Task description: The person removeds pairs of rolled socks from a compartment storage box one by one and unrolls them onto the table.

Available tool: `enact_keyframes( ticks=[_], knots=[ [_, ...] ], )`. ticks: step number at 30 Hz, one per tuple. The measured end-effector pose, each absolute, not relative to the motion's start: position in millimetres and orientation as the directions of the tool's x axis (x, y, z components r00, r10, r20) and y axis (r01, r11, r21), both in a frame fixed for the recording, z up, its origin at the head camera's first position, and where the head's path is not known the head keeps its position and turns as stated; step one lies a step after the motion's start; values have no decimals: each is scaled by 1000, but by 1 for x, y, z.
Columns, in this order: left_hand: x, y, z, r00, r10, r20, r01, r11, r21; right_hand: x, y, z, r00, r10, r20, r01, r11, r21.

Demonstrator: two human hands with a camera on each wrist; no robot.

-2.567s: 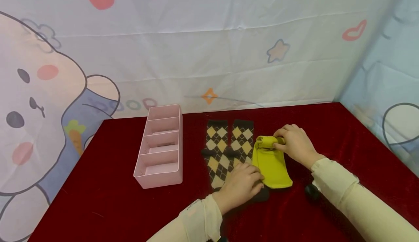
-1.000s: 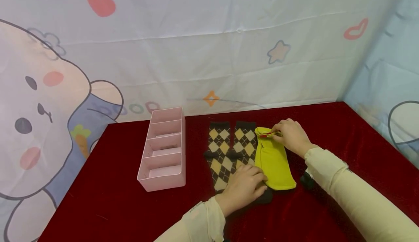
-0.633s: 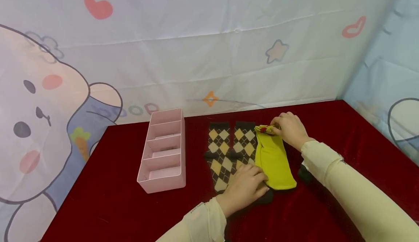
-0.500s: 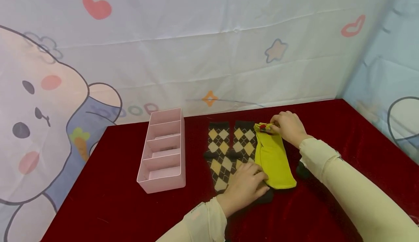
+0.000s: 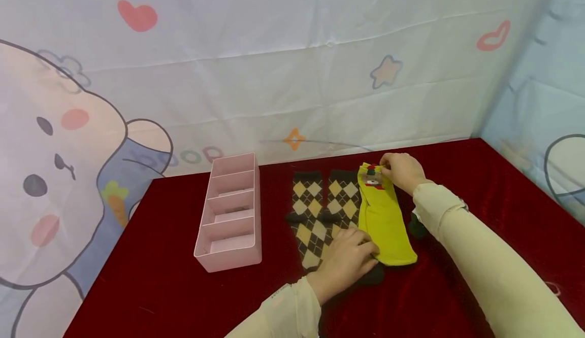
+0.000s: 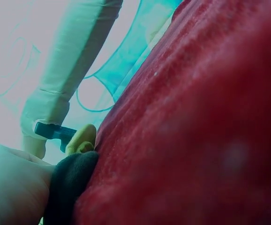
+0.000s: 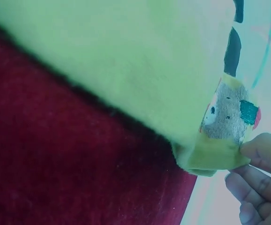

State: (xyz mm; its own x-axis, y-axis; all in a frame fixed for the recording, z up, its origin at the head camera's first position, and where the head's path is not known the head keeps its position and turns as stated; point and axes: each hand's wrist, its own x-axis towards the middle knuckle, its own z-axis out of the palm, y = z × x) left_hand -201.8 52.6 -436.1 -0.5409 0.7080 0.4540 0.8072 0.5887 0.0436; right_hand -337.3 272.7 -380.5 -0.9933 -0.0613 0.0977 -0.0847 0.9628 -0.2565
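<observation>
A pair of yellow socks (image 5: 385,226) lies lengthwise on the table, one over the other as far as I can tell. Near the upper end is a grey bear face (image 7: 223,112) with a green and red hat. My right hand (image 5: 404,171) pinches that upper edge between thumb and fingers, plainly seen in the right wrist view. To the left lie dark argyle socks (image 5: 306,201) with cream and yellow diamonds. My left hand (image 5: 346,258) rests on their lower part, fingertips at the yellow sock's left edge and a dark sock end (image 6: 72,183) beside it.
A pink divided box (image 5: 233,262) with several compartments stands left of the socks. Dark red cloth (image 5: 169,257) covers the table. A printed curtain (image 5: 256,74) rises behind the table's back edge. A small dark object (image 5: 417,226) sits under the right forearm.
The rolled upper end of the yellow socks has been unfolded away from me, so the bear face now shows. My right hand moved up with it; my left hand stayed nearly still.
</observation>
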Motion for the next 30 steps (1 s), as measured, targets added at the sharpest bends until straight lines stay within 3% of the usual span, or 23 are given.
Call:
enact_keyframes(
  ticks=[15, 23, 30],
  knots=[
    [-201, 60, -437, -525, 685, 506, 815, 575, 67, -336, 292, -385, -993, -100, 62, -116, 915, -386],
    [-199, 57, -435, -514, 644, 567, 816, 570, 92, -334, 292, -374, -992, -94, 85, -120, 912, -392],
    [-195, 61, -433, -458, 592, 663, 839, 534, 103, -335, 300, -364, -989, -82, 124, -124, 912, -391]
  ],
)
